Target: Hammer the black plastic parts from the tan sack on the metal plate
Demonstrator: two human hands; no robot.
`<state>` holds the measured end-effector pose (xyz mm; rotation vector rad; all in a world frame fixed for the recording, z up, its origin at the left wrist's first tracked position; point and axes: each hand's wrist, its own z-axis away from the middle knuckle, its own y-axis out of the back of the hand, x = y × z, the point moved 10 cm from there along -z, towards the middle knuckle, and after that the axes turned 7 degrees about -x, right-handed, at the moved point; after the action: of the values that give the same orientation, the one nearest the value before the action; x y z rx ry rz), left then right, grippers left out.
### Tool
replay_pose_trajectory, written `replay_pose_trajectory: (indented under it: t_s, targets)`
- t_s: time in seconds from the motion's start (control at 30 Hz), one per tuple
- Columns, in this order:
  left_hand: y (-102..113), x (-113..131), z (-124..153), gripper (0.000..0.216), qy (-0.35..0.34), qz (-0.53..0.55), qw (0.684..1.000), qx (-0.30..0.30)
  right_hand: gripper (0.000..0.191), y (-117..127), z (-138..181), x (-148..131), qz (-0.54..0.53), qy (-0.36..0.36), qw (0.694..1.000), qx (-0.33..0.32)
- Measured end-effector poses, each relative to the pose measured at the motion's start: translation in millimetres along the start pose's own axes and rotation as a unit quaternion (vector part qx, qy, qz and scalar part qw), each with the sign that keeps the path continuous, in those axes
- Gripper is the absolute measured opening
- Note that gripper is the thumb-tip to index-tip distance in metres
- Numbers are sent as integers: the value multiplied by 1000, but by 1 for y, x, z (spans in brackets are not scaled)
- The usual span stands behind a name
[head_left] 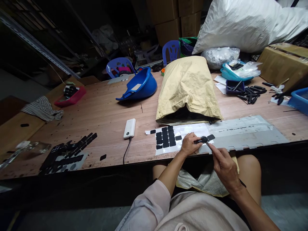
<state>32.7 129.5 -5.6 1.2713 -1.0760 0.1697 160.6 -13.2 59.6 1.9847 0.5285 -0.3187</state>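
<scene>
My left hand (190, 144) is closed on a small black part with a round head (204, 139), just above the table's front edge. Between the fingers of my right hand (224, 166) is a thin dark stick-like tool (209, 146), whose tip meets the round head; its exact kind is too small to make out. Under and left of my left hand lies a white sheet (185, 130) bearing rows of black rounded pads (165, 136). One loose black pad (211, 137) rests just right of the round head.
Beyond my hands a yellow sack (190, 83) lies with its mouth toward me. A grey plastic-covered board (247, 131) extends to the right. On the left are a white power bank (130, 128) with a cable, a tilted blue basin (141, 85) and several black strips (81, 144).
</scene>
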Motion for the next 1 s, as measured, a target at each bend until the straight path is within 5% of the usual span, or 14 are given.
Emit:
replay_pose_trajectory:
  t_s: [0.5,0.63,0.8,1.0]
  targets:
    - [-1,-3,-1,23,19,-5,1000,9,42,1,4,19,39,-74,996,-13]
    - [0,-1,0,23,16,-5,1000,13,42,20,-4,30,42,-92,994,30]
    - [1,3,0,23,14,-10,1000,15,42,50,-32,87,127,-175,975,60]
    - [2,7,0,24,10,-12,1000,13,37,35,-70,166,214,-280,935,-29]
